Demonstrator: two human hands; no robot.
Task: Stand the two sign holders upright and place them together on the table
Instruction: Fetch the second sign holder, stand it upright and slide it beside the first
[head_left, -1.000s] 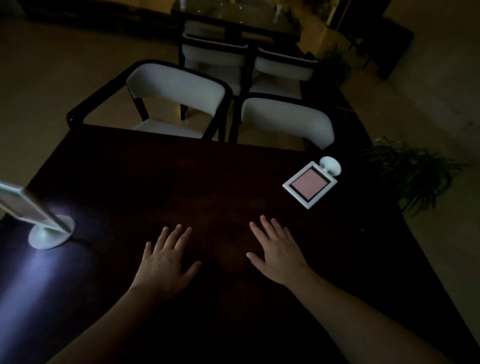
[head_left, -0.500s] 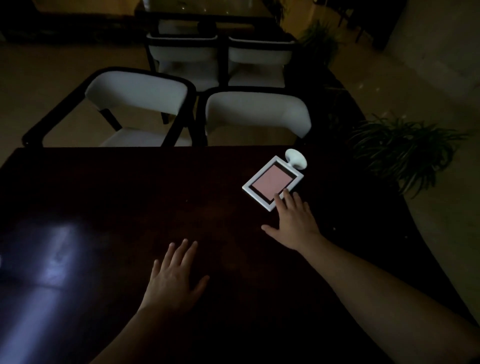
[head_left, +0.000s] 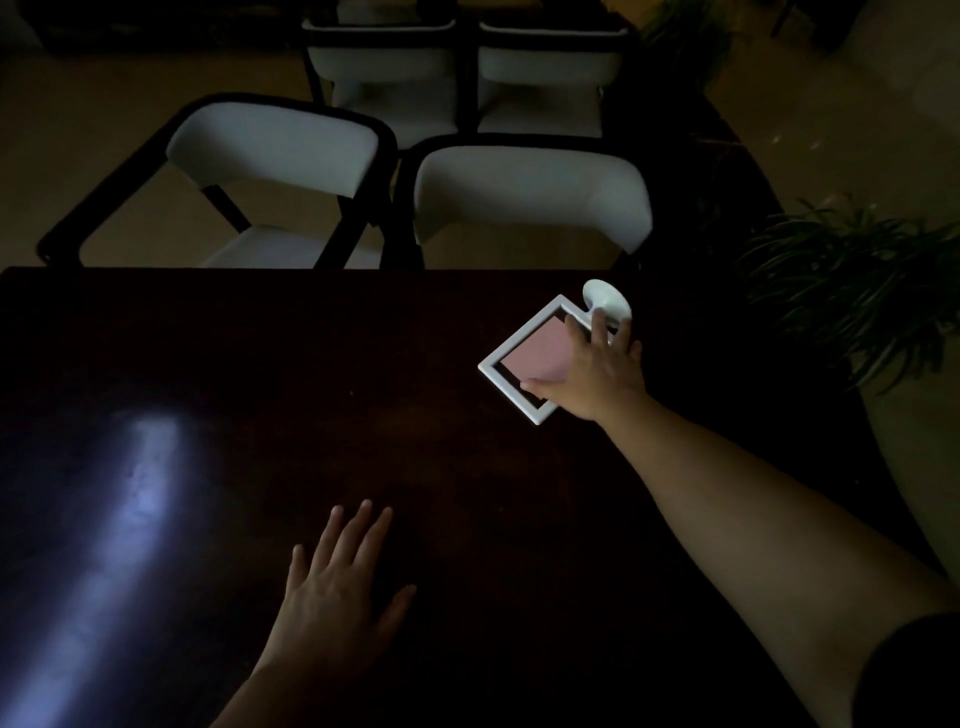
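Now reached further, right hand (head_left: 597, 371) spread over flat-lying sign holder (head_left: 524, 358) at table (head_left: 363, 364) far right, nothing gripped yet; left hand (head_left: 337, 597) flat, empty; risk of skidding off the near edge.

Dark brown wooden table (head_left: 363, 364): polished, glossy, light reflected near left. White-framed sign holder with pink insert (head_left: 524, 358): smooth plastic look, matt insert. White padded chairs (head_left: 530, 192), far side: smooth upholstery, black frames.
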